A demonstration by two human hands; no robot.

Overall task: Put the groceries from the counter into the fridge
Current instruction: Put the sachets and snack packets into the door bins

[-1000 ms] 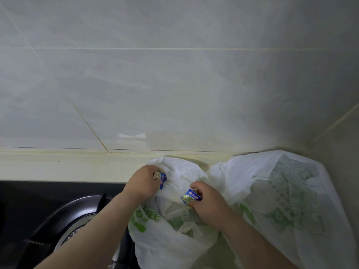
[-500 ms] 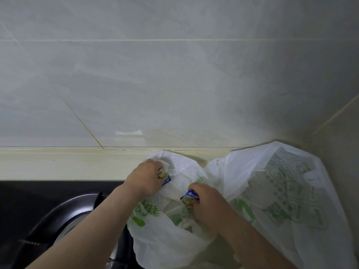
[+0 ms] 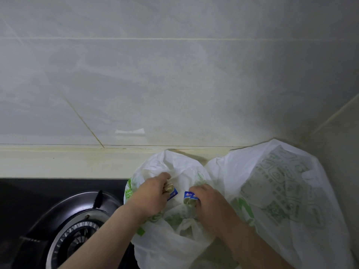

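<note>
Hands (image 3: pixel 153 195) (image 3: pixel 210 203) converged; small gap between packets (image 3: pixel 189 197).

We see soft, dim, grey light. A small white shine sits on the wall tile (image 3: pixel 174 90) above the left hand's (image 3: pixel 153 193) grip. A faint shadow lies behind the plastic bag (image 3: pixel 174 166) around that grip. The picture's edges bend and blur.

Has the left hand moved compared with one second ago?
Yes. The left hand, gripping a blue packet, has shifted away from the counter's back ledge and toward the right hand, which grips its own blue packets.
</note>
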